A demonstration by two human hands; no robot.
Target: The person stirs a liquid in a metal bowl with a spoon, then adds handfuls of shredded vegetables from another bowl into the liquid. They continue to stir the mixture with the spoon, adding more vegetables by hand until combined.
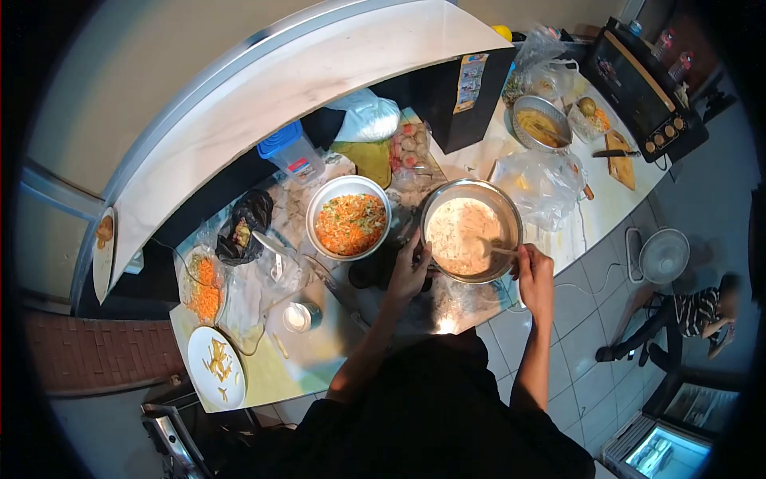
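Note:
A steel bowl [511,209] holds a creamy, pale orange mixture [459,227] with bits in it. My left hand [409,270] is closed on the bowl's left side at its rim. At the lower right, my right hand [535,274] grips the handle of a wooden spoon [499,249], whose head dips into the mixture. Just left of the steel bowl stands a white bowl [313,202] of shredded orange and green vegetables [351,223].
At left lie a white plate [203,383] with yellowish strips, grated carrot [203,299] and a black bag [254,209]. Plastic bags [546,188], a metal pot [527,104], a knife [613,153] and an oven [634,88] are at right. A person [694,315] sits beyond the counter.

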